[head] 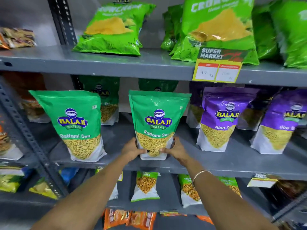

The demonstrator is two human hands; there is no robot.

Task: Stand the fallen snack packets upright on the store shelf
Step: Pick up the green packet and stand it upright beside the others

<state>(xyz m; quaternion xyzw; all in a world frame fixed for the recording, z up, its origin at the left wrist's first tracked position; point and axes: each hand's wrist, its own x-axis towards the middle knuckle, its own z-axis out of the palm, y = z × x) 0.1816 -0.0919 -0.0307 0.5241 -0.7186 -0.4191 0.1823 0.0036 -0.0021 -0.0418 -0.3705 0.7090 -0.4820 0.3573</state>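
A green Ratlami Sev packet [157,120] stands upright at the front middle of the grey middle shelf [232,165]. My left hand [132,149] grips its lower left corner and my right hand [176,149] its lower right corner, thumbs across the clear window. A second green Ratlami Sev packet [74,125] stands to the left, leaning a little to the right. Two purple Aloo Sev packets [219,118] [282,123] stand to the right. More green packets stand behind, partly hidden.
Big green packets [113,29] lie and lean on the top shelf beside a yellow price tag [219,67]. Smaller packets [146,186] stand on the lower shelf. A slotted grey upright [29,140] bounds the left side.
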